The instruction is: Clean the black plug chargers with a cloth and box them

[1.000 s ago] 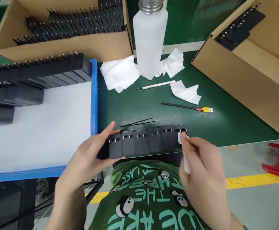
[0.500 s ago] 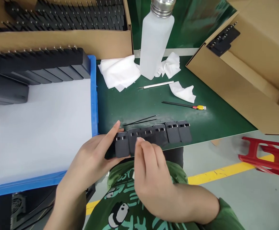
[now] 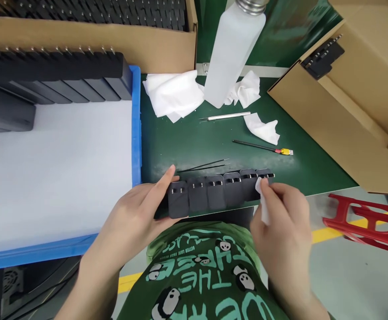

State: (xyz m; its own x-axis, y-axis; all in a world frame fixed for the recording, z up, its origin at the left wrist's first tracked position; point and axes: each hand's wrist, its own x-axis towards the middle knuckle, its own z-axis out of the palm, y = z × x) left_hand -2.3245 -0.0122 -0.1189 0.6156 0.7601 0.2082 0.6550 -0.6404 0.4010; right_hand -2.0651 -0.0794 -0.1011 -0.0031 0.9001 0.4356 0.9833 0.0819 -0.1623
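Beside a blue-rimmed tray (image 3: 136, 129), a row of six black plug blocks (image 3: 215, 192) lies along the green table's (image 3: 187, 138) near edge, its left end between the left hand's (image 3: 135, 218) spread fingers; the right hand (image 3: 283, 226) pinches a white cloth (image 3: 262, 202) against the right end.

Dark-gray pronged adapters (image 3: 216, 192) in a row, prongs upward.

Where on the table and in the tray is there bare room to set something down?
Tray: wide area in front of the black blocks. Table: one patch between folded cloth and tweezers, another between yellow plug and right cardboard box. Crowded: around the bottle, and at the front edge, with left hand, row of chargers and right hand.
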